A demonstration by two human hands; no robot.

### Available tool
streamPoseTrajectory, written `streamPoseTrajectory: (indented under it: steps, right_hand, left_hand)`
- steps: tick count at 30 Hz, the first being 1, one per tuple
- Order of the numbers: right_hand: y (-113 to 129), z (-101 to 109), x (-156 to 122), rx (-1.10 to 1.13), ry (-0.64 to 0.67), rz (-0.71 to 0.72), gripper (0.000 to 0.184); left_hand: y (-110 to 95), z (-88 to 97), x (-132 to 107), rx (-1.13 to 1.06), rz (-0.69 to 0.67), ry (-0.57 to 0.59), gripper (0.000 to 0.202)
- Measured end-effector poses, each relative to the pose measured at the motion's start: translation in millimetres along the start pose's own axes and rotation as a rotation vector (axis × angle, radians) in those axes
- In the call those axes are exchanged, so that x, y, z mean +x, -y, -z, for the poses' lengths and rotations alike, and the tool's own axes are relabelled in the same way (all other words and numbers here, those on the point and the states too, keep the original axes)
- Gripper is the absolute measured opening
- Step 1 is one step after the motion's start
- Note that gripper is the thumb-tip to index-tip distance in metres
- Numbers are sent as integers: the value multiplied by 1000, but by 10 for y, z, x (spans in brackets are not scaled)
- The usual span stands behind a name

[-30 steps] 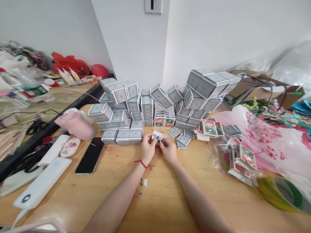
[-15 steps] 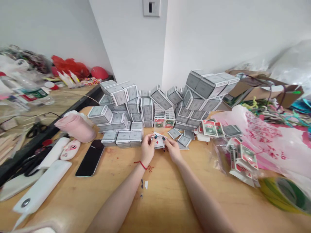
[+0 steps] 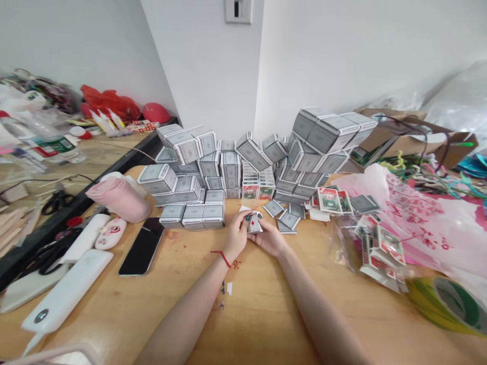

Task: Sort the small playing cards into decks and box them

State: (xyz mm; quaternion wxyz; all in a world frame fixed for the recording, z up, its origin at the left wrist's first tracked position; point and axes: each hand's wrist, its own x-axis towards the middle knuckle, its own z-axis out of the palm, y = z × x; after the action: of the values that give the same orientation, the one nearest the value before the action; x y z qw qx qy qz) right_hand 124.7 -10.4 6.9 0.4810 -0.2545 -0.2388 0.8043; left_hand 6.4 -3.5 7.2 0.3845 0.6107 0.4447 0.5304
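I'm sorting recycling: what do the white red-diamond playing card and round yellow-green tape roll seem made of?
White playing card: probably smooth paperboard, from its printed face. Yellow-green tape roll: likely plastic film, perhaps glossy, its yellow side looking translucent.

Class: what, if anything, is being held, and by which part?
A playing card with a red diamond, held by its sides near the far edge, between left grip and right grip.
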Motion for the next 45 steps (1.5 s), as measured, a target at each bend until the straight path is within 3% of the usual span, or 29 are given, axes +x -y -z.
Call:
streamPoseTrajectory:
  steps: [4,12,21,26,29,32,40,42,45]
  right_hand:
    - [-39,3,25,-39,2,-27,19]
    - [-11,-26,25,1,-28,-55,23]
    - [1,-2,41,2,-3,0,30]
    - [-6,62,76,-9,-103,92,29]
    - [-23,82,99,-67,-195,244,25]
    - [-49,85,107,-141,-246,345,20]
    - [-77,112,100,-413,-324,423,24]
    - [-72,112,98,-424,-328,410,24]
    - [-66,93,97,-370,-303,367,24]
  left_hand:
    - [-40,-11,-36,48,-48,11,26]
    - [44,7,-43,31,61,-190,20]
    - [40,12,-16,-32,94,-313,20]
    - [89,18,-24,63,85,-373,20]
    - [67,23,-42,147,-16,-310,15]
    - [-7,22,-63,253,-155,-171,10]
    - [-157,34,-70,316,-297,164,11]
    - [-155,36,-70,281,-298,186,7]
    - [-118,25,-71,151,-242,121,11]
